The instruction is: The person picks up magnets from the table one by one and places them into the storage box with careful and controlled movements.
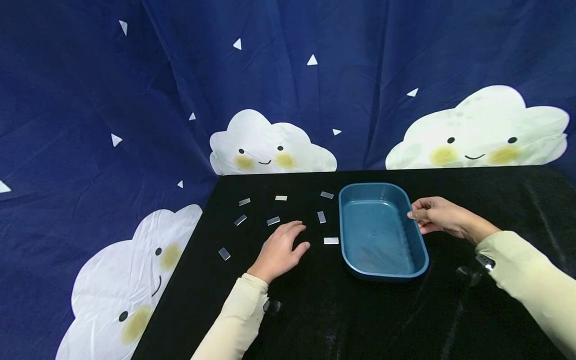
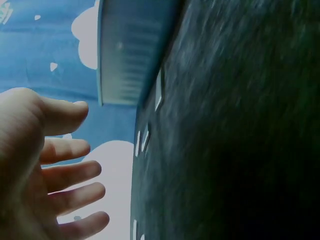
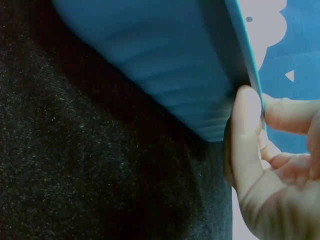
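Blue tray [image 1: 378,240] sits right of centre in the head view, on the black tabletop [image 1: 315,320], with nothing visible inside it. Whether its base lies fully flat I cannot tell. The right hand [image 1: 438,217] pinches the tray's right rim between thumb and fingers. A firm, low pinch there should steady the wall without tipping it; since only 1 side is held, a sharp pull could swing the opposite wall, so slow and level is best.

Near the centre of the frame, the left hand [image 1: 281,250] has its fingers extended and slightly spread, thumb apart, apparently holding nothing. Around it, at least 8 small flat pieces [image 1: 273,220] show, from centre left to just beside the tray. Nearest the tray's left wall lies a pale piece [image 1: 330,240], which any leftward slide could nudge or trap. Pieces this thin would probably lift best by thumb and fingertip on opposite long edges, not by raking.
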